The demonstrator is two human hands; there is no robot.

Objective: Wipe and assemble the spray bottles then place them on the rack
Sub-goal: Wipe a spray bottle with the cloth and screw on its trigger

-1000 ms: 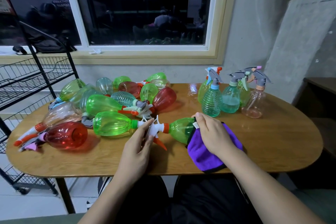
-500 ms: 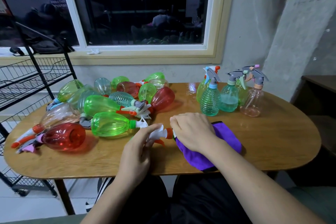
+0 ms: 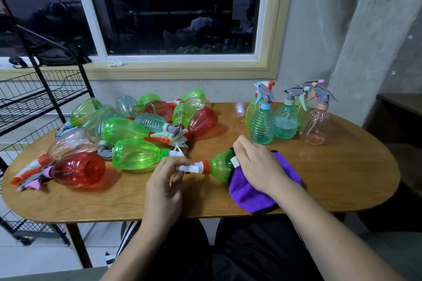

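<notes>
Two hands on one bottle. Your left hand [image 3: 166, 180] pinches the white spray head [image 3: 190, 167] of the green bottle [image 3: 220, 164]. The bottle lies on its side near the front edge of the table [image 3: 331, 178]. Your right hand [image 3: 258, 165] curls over the bottle's body and grips the purple cloth [image 3: 249, 194] against it; the base is hidden under the cloth. A pile of loose bottles [image 3: 134, 132] lies on the table's left side. Several upright bottles [image 3: 262, 125] with heads on stand at back right. The black wire rack [image 3: 34, 102] stands just left of the table.
</notes>
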